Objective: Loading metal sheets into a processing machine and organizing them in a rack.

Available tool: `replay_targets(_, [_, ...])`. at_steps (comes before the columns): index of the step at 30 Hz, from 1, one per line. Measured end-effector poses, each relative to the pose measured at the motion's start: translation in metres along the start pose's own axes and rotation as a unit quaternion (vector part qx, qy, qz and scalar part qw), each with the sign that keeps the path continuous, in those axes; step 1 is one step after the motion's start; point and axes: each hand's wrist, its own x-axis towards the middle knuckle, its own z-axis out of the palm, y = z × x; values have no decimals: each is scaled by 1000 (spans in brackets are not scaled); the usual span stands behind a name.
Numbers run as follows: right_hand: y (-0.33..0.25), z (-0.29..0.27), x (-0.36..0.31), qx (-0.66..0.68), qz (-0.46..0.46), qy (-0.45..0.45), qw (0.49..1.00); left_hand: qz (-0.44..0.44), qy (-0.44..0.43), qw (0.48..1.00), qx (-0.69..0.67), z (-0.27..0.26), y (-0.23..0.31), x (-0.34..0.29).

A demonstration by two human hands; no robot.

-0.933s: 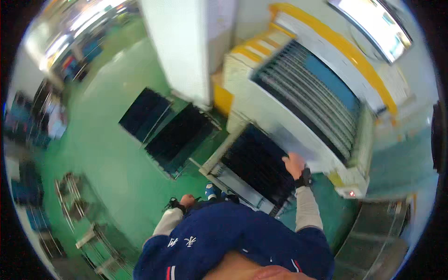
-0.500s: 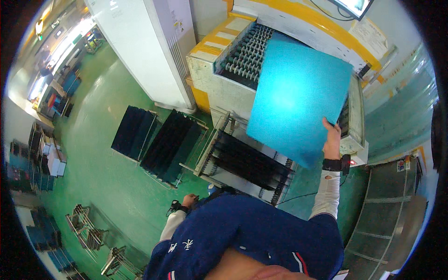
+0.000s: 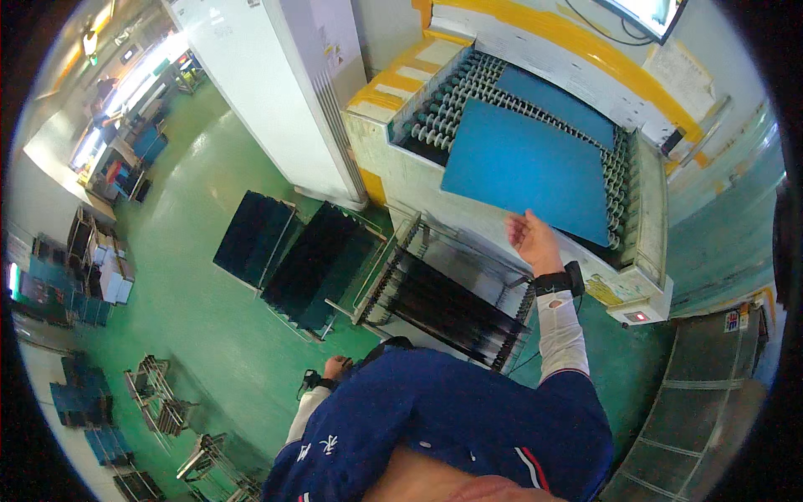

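Head view: beside the navy-blue cloth shirt (image 3: 452, 397), the left hand (image 3: 337, 368) hangs low, fingers curled (whether they grip anything, I cannot tell). Ahead stands a metal-framed rack (image 3: 368, 305) of thin dark sheets (image 3: 447, 301). To its right the right arm reaches forward; the right hand (image 3: 533, 241), fingers loosely bent, grip released, is at the near edge of a flat rectangular blue sheet (image 3: 527, 171), contact unclear. That sheet lies over pale ridged rollers (image 3: 435, 125), a second blue sheet (image 3: 565, 105) beyond.
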Motion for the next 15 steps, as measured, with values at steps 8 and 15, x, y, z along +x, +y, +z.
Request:
replay_targets(8, [-2, 40, 15, -49, -115, -53, 991, -79, -28, 996, 39, 1, -16, 5])
replay_targets(15, [-31, 48, 14, -710, -502, 137, 474, -155, -12, 988, 19, 0, 22, -4])
